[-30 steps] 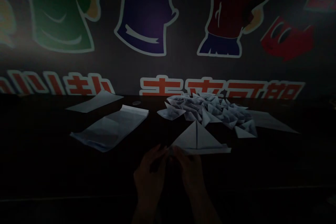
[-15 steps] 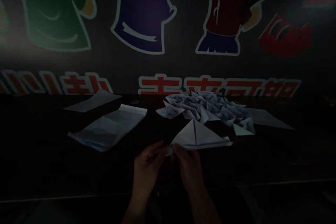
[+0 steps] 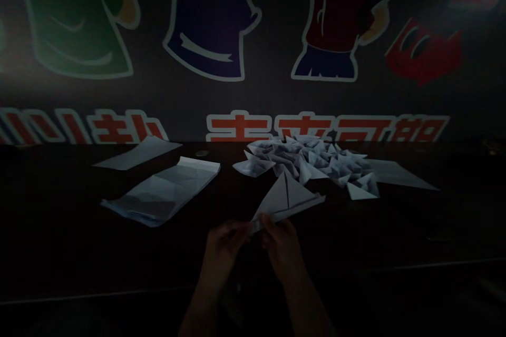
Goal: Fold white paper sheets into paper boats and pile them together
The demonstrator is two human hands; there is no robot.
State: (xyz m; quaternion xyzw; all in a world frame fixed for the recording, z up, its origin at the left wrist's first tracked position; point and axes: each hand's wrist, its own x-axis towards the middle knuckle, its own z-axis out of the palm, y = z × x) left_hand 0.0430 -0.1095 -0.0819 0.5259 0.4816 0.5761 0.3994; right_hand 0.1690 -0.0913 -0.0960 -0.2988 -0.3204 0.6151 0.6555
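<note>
Paper boat (image 3: 286, 196): gripped at its near corner in a narrow pinch between left hand (image 3: 225, 253) and right hand (image 3: 282, 250). Long base edge slants up and away rightward, over the right hand, toward a pile of paper boats (image 3: 308, 160).

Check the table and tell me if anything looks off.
The paper stack at left looks odd: its sheets are creased and its far edge curls up, unlike the flat sheet behind it. The folded boats lie jumbled, and one paper boat tilts between the left hand and right hand.
</note>
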